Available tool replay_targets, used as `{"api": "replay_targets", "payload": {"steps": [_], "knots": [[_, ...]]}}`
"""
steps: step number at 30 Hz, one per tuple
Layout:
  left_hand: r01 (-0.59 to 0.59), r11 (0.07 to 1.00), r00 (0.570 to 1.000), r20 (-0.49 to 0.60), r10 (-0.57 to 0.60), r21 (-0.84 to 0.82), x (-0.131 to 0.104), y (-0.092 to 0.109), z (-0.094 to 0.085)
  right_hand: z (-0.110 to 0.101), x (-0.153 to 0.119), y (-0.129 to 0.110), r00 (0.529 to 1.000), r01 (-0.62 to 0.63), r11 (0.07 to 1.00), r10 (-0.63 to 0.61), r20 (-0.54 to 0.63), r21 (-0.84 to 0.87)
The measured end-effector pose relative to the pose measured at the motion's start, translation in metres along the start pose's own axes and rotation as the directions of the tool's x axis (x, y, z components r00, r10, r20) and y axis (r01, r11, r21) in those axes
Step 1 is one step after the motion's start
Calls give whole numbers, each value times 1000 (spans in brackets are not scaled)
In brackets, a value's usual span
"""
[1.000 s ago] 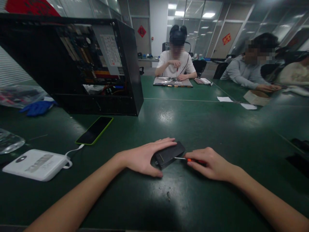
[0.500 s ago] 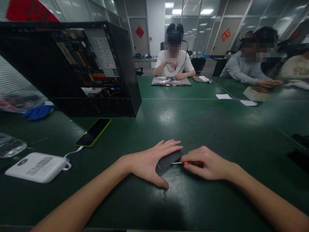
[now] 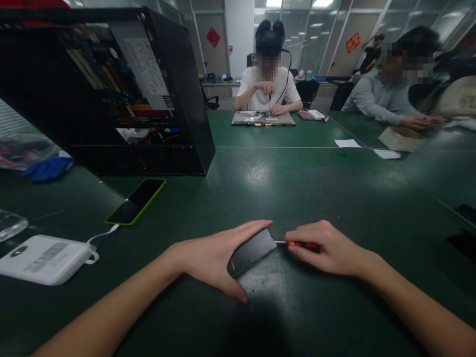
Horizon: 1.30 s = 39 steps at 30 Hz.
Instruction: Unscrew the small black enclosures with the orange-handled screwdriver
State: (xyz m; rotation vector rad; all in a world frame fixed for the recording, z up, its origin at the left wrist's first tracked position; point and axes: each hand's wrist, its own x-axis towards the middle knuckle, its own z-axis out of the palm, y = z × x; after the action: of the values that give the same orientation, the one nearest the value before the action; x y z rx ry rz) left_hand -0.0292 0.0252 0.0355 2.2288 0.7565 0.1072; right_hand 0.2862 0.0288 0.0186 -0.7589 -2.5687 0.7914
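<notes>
The left hand is resting spread wide around a dark, flat, rectangular box, its fingers lying along the far side and its thumb standing off the near edge. The box is lying between the hands on the glossy dark green tabletop. The right hand is gripping a slim screwdriver with a red-and-black handle, its metal shaft pointing at the box's right end; whether the tip is entering a seam, I cannot tell. The step in hand seems to be working at that end; the move is probably calling for a firm brace and a level, controlled push. Leftward, a white plastic power bank is sitting cabled to a green-edged black phone. Beyond, an open black computer case is standing.
</notes>
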Motion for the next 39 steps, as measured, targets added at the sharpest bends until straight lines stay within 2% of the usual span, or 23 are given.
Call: {"api": "replay_targets", "payload": {"steps": [4,11,18,23,26,28,34,39], "knots": [[12,999,999,33,-10,-36,-6,1,-5,-2,-1,0,998,-57,998,57,31,-7],[-19,998,995,100,26,-63,-9,-2,-16,-4,-2,0,997,-45,998,47,58,-31],[-90,995,994,-62,86,-54,2,-3,-2,-4,-1,0,996,-48,996,53,70,-77],[-118,992,964,-247,103,-47,8,-8,11,-27,-16,8,996,-78,989,82,25,-128],[-103,993,943,-324,81,-50,10,-13,14,-37,-25,10,998,-60,988,57,-25,-141],[-86,995,937,-345,63,-53,11,-15,16,-38,-27,8,999,-35,988,32,-19,-149],[-32,999,931,-365,18,-33,16,-13,21,-25,-19,-5,995,7,984,11,99,-176],[-11,1000,914,-405,12,3,19,-9,24,-27,-19,-6,996,-2,984,18,85,-178]]}}
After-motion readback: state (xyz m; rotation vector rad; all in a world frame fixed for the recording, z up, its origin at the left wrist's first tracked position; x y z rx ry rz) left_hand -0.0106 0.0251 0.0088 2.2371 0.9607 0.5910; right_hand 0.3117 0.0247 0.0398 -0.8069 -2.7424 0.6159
